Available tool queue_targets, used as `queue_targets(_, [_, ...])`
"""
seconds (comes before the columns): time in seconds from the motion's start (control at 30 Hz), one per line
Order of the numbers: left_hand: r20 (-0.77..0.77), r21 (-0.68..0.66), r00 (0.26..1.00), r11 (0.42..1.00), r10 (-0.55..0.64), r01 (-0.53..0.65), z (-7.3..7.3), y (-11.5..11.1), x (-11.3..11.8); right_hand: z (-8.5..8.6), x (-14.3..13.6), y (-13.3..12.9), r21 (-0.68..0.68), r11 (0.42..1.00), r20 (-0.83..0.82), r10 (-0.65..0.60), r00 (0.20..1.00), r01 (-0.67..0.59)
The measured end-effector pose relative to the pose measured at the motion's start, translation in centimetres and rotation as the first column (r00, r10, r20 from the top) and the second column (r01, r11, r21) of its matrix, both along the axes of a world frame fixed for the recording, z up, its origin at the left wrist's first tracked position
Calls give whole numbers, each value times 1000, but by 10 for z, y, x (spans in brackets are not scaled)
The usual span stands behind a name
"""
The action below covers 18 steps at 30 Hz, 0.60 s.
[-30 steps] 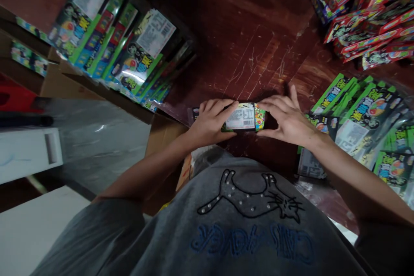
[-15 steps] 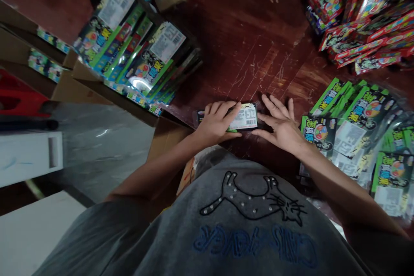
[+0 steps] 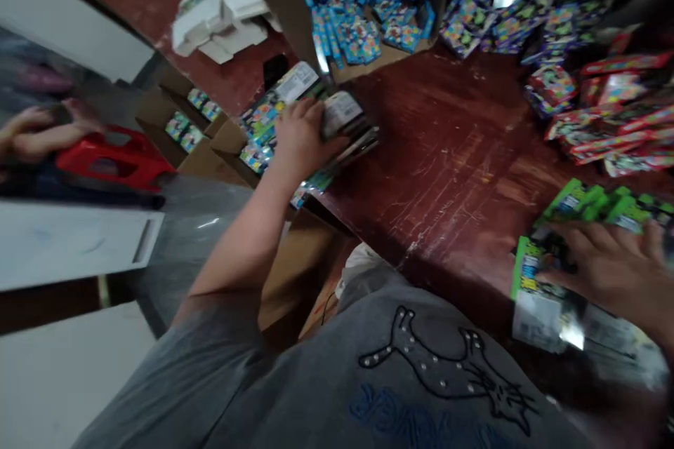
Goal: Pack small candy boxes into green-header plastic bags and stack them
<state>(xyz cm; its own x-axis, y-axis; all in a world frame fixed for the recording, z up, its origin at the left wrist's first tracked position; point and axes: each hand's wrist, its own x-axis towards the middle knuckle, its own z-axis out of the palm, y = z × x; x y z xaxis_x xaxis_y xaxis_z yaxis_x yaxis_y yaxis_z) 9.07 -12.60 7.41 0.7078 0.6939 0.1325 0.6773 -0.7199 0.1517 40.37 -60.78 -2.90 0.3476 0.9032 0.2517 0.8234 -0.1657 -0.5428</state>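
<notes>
My left hand (image 3: 301,140) rests on the stacked black-and-green candy packets (image 3: 341,116) at the table's left edge. Its fingers lie over the top, with the thumb spread out to the right; it is open. White printed labels show on the packets beside the fingers. At the right, my right hand (image 3: 613,259) is spread over a pile of similar green-topped candy packets (image 3: 540,309). Its fingers are apart and somewhat blurred, touching the upper packets. Part of this pile is hidden under the hand.
A cardboard box of blue packets (image 3: 352,31) stands at the back. Purple packets (image 3: 516,7) and red packets (image 3: 626,119) are heaped behind the right pile. Open cardboard boxes (image 3: 232,147) sit along the left edge, near a red plastic stool (image 3: 116,161) and another person's arm (image 3: 50,133).
My left hand has moved left from the single packet at the table's front onto the left stack; that packet no longer lies there. My right hand has moved right onto the green pile.
</notes>
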Motion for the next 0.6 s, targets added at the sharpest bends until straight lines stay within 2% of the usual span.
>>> queue_targets(0.07, [118, 8, 990, 997, -81, 80, -8, -11, 10, 10, 0, 10, -123, 992, 226, 37, 973, -9])
queue_targets(0.1, [203, -10, 969, 989, -144, 149, -13, -27, 18, 19, -2, 17, -187, 982, 238, 42, 970, 3])
queue_targets(0.17, [353, -166, 902, 933, -246, 320, -25, -75, 36, 41, -8, 38, -209, 978, 94, 13, 995, 7])
queue_targets(0.2, [408, -310, 874, 861, -263, 404, -31, -104, 46, 52, -13, 50, -189, 982, -41, -2, 999, -6])
queue_targets(0.23, [451, -466, 853, 746, -261, 475, -36, -135, 56, 62, -18, 61, -151, 988, -187, -32, 982, 4])
queue_targets(0.27, [479, -623, 841, 578, -251, 527, -41, -164, 67, 70, -25, 72, -105, 994, -314, -52, 948, 20])
queue_targets(0.3, [519, -725, 824, 394, -228, 565, -46, -190, 78, 76, -31, 80, -62, 997, -404, -69, 912, 48])
queue_targets(0.33, [543, -777, 818, 256, -191, 575, -51, -211, 88, 80, -37, 87, -17, 996, -436, -89, 895, 91])
queue_targets(0.37, [544, -808, 826, 171, -150, 563, -55, -226, 96, 82, -43, 92, 28, 989, -407, -122, 905, 146])
queue_targets(0.4, [539, -824, 836, 139, -105, 549, -59, -235, 102, 82, -47, 94, 71, 976, -326, -171, 930, 204])
queue_targets(0.43, [526, -834, 848, 155, -67, 529, -61, -238, 106, 80, -51, 95, 109, 960, -214, -230, 949, 257])
queue_targets(0.5, [504, -835, 863, 239, -33, 496, -61, -235, 107, 75, -58, 95, 138, 945, 4, -298, 954, 295])
queue_targets(0.53, [497, -827, 866, 277, -46, 489, -59, -231, 104, 73, -62, 95, 121, 955, 68, -281, 957, 272])
queue_targets(0.6, [480, -807, 870, 331, -111, 488, -54, -223, 98, 69, -67, 95, 64, 982, 96, -183, 978, 177])
